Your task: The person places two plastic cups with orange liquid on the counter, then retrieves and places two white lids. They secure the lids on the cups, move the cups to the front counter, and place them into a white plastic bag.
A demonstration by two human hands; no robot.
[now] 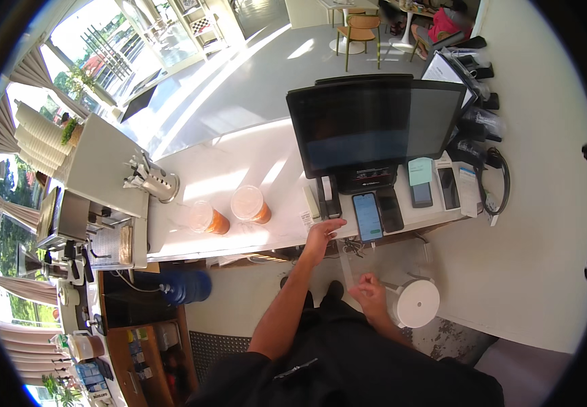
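My left hand (321,238) is above the counter's front edge, left of a lit smartphone (368,217). Its fingers point right, and nothing shows in them. Lower and to the right, in front of my body, my right hand (370,295) has its fingers pinched at the lower end of a pale translucent strip (347,267). What the strip is made of is unclear. A dark phone (390,209) lies beside the lit one. Two lidded plastic cups, a left cup (211,219) and a right cup (253,206), stand on the counter with an orange-brown drink inside.
Behind the phones stands a point-of-sale monitor (354,127). Card terminals (420,191) and cables (499,188) sit to its right. A round white stool or bin (419,303) is near my right arm. At left are a metal straw holder (161,183), espresso machine (113,244) and blue water bottle (189,287).
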